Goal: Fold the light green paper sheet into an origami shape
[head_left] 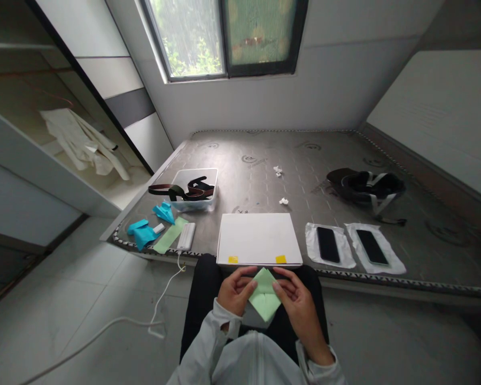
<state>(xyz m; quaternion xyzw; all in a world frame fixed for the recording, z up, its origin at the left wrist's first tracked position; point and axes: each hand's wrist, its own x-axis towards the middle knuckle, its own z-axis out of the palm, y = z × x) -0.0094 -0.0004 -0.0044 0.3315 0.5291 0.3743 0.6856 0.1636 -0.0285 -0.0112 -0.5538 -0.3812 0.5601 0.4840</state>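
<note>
Over my lap, both hands hold a folded light-green paper [264, 297]. My left hand [234, 291] pinches its left edge with fingers curled round it. My right hand [299, 302] grips the right edge, thumb pressed on top of the fold. The paper is folded into a pointed shape, tip away from me. Just beyond my hands a white board [258, 238] with two yellow tape tabs lies at the edge of the grey mattress [304, 160].
Two black phones [327, 244] [372, 246] lie on white sheets to the right. A dark bag [366, 188] sits behind them. To the left are blue folded papers [143, 233], a green strip [170, 235], a white power bank [186, 236] with cable, and a clear tub [213, 176] of belts.
</note>
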